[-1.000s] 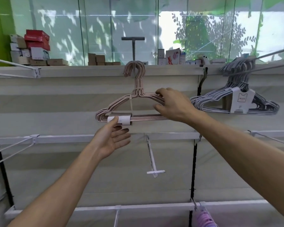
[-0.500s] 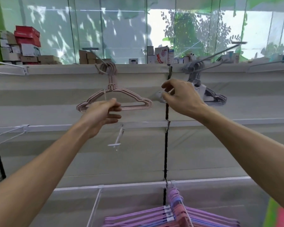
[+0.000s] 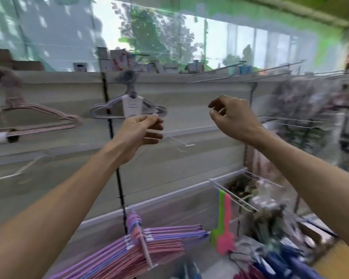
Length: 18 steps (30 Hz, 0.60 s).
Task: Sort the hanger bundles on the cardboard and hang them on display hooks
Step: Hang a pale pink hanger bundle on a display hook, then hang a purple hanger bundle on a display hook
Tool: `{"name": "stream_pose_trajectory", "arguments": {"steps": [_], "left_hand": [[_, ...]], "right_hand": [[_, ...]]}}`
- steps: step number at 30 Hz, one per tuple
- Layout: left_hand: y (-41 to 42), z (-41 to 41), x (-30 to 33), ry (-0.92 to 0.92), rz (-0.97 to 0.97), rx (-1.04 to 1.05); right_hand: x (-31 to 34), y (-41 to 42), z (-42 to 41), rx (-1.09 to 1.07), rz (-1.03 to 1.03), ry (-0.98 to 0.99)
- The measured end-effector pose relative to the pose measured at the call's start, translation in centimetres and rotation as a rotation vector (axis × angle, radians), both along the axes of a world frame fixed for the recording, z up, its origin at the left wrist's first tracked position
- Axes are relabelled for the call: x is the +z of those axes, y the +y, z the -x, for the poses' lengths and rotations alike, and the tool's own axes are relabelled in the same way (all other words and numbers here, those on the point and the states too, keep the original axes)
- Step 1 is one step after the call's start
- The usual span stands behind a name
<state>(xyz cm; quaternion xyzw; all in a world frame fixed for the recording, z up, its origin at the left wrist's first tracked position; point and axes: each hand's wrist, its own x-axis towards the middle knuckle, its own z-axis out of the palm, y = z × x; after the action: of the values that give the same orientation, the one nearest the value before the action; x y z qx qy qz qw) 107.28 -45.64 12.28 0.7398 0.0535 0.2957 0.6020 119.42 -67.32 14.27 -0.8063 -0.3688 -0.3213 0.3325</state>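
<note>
- The grey hanger bundle (image 3: 128, 106) hangs by its hooks from a display hook (image 3: 127, 76) at the top of the pale back panel (image 3: 189, 158), with a white paper label (image 3: 131, 106) wrapped round its middle.
- Left of the grey bundle, well apart from it, a pink hanger bundle (image 3: 38, 119) hangs on the same panel at a tilt, with a white band round its lower bar; it is heavily blurred.
- The left hand (image 3: 140, 130) is raised just below the grey bundle's lower bar, thumb and forefinger brought together near the bottom edge of the label; motion blur hides whether they pinch the label or bar, or hold nothing, so I cannot tell.
- The right hand (image 3: 233, 115) is up to the right of the grey bundle, apart from it, fingers curled loosely with nothing visible in them.
- Below the grey bundle and slightly right, a bare white display hook (image 3: 179, 140) juts from the panel.
- Far below the grey bundle, purple and pink hangers (image 3: 145, 246) fan out from a lower hook.
- Right of those, a green and a pink plastic item (image 3: 224, 228) hang from a wire rack.
- Above the grey bundle, small boxes (image 3: 117, 61) stand along the top of the shelf in front of a window.
</note>
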Motion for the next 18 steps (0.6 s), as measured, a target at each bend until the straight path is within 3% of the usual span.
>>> {"name": "stream_pose_trajectory", "arguments": {"steps": [9, 18], "left_hand": [[-16.2, -10.9, -3.6, 0.076, -0.013, -0.379], [-28.7, -19.4, -6.9, 0.091, -0.030, -0.658]], "right_hand": [[-2.4, -19.0, -2.6, -0.325, -0.005, 0.101], [-5.5, -31.9, -4.6, -0.573, 0.013, 0.189]]}}
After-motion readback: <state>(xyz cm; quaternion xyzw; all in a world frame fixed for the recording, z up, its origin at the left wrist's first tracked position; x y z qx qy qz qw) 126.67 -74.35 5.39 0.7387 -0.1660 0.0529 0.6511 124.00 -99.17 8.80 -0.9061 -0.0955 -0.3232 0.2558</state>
